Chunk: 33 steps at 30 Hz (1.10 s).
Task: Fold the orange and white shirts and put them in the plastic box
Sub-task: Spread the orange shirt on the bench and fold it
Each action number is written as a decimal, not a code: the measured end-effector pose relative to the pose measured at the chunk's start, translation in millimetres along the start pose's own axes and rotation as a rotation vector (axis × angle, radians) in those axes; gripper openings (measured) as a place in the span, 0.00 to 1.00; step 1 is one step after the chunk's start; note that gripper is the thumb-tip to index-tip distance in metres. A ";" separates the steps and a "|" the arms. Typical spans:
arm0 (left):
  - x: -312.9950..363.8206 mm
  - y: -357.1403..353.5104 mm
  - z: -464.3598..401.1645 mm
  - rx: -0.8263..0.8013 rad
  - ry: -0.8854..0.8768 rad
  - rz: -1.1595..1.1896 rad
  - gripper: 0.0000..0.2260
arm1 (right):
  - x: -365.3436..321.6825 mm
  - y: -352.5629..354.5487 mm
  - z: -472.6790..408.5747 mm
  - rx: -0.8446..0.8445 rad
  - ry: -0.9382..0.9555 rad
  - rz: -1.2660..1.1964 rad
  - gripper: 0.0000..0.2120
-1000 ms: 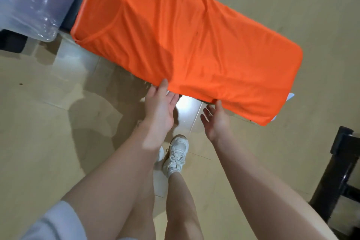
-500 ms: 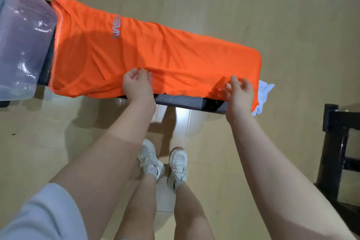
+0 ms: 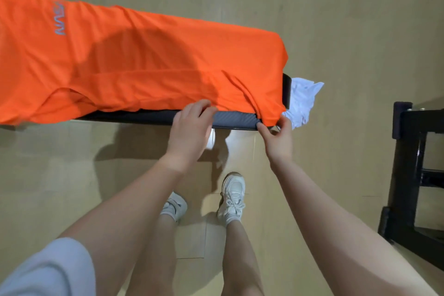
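The orange shirt (image 3: 134, 65) lies spread along a narrow dark surface (image 3: 230, 119), its grey lettering (image 3: 60, 19) toward the left end and its near edge hanging a little over the front. The left hand (image 3: 189, 132) is at that near edge with its fingers curled over the hem; its grip seems to hold the fabric, though the fingertips are partly hidden. The right hand (image 3: 278, 138) pinches the shirt's lower corner at the surface's right end, thumb and fingers closed on the cloth. Just beyond that corner, the white shirt (image 3: 303, 100) hangs crumpled off the right end of the surface. Below, white sneakers (image 3: 232, 196) stand on the pale floor (image 3: 336, 19), and a black frame (image 3: 408, 175) stands at the right.
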<state>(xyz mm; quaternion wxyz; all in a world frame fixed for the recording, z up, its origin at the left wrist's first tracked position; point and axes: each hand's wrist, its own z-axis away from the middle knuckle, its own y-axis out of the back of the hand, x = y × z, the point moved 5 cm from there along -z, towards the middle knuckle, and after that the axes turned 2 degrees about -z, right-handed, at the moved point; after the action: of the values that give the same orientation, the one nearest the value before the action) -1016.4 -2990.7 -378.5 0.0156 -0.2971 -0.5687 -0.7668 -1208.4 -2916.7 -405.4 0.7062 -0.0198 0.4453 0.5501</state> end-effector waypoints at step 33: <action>14.4 31.2 8.1 0.056 -0.203 -0.178 0.13 | -24.3 16.8 21.2 -0.140 -0.030 -0.123 0.27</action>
<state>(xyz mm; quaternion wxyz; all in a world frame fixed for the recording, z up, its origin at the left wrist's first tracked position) -1013.4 -2990.1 -343.3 -0.1018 -0.3212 -0.6128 -0.7148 -1208.9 -2917.6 -369.0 0.7420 -0.0881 0.3931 0.5358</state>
